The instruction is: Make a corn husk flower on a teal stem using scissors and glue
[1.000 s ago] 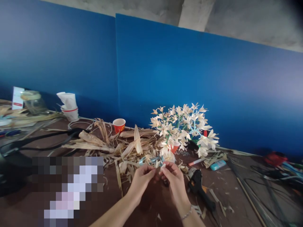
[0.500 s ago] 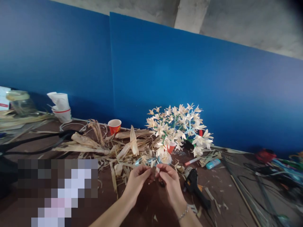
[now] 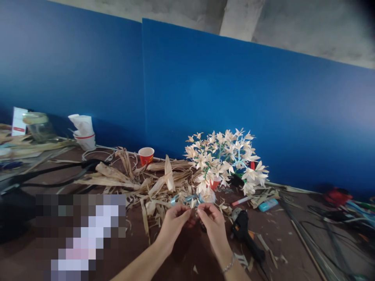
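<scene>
My left hand (image 3: pixel 175 223) and my right hand (image 3: pixel 213 223) meet over the brown table, fingertips pinched together on a small pale husk piece (image 3: pixel 193 203) with a light blue strip beside it. Just beyond my hands stands a bouquet of cream husk flowers (image 3: pixel 225 160) on green and blue stems, set in a red cup. A heap of dried corn husks (image 3: pixel 146 181) lies to the left of my hands. A black glue gun (image 3: pixel 245 234) rests on the table right of my right hand, which wears a thin bracelet.
A red paper cup (image 3: pixel 146 155) stands near the blue wall. White cups (image 3: pixel 84 132) and a glass jar (image 3: pixel 38 125) sit at the far left. Black cables (image 3: pixel 43 177) cross the left side. A marker (image 3: pixel 240 201), a blue tube (image 3: pixel 268 205), rods and wires lie at right.
My hands stay pinched together on the small piece, with only slight finger movement. The view swung a little left, then back right.
</scene>
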`<state>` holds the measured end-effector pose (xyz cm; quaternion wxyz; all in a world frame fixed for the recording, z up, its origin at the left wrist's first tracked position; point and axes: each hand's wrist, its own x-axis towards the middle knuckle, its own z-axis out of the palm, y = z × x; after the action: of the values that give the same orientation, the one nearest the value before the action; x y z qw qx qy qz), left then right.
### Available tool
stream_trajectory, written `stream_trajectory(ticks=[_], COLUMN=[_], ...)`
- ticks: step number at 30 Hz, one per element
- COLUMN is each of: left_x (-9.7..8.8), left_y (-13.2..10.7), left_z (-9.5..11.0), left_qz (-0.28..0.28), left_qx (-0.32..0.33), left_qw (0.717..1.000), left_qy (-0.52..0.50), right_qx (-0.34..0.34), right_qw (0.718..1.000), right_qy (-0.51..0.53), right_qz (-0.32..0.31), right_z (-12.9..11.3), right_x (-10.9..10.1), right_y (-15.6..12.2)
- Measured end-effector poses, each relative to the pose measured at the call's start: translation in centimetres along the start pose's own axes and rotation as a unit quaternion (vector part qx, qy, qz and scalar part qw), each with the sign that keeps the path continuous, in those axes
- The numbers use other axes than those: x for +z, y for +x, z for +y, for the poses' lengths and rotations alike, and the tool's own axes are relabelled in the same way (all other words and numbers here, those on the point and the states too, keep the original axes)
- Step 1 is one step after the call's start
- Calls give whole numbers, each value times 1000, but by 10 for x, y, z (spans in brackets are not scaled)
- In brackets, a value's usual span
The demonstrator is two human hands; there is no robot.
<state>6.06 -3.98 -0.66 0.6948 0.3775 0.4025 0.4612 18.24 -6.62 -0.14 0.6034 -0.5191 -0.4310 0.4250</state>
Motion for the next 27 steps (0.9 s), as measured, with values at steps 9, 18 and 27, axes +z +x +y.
stream_trajectory(ticks=[9, 18, 27], left_x=[1, 0, 0], left_y=[-4, -4, 0], left_z=[2, 0, -4], left_qz=[-8, -24, -18], left_qx=[8, 23, 54], left_qw=[1000, 997, 993], left_qy=[19, 65, 103], right_qx=[-60, -108, -119], right_qw=[994, 983, 980], right_qy=[-94, -152, -162], right_qz=[-11, 1, 12], right_z=[3, 6, 10], right_x=[0, -2, -2], right_y=[0, -1, -1])
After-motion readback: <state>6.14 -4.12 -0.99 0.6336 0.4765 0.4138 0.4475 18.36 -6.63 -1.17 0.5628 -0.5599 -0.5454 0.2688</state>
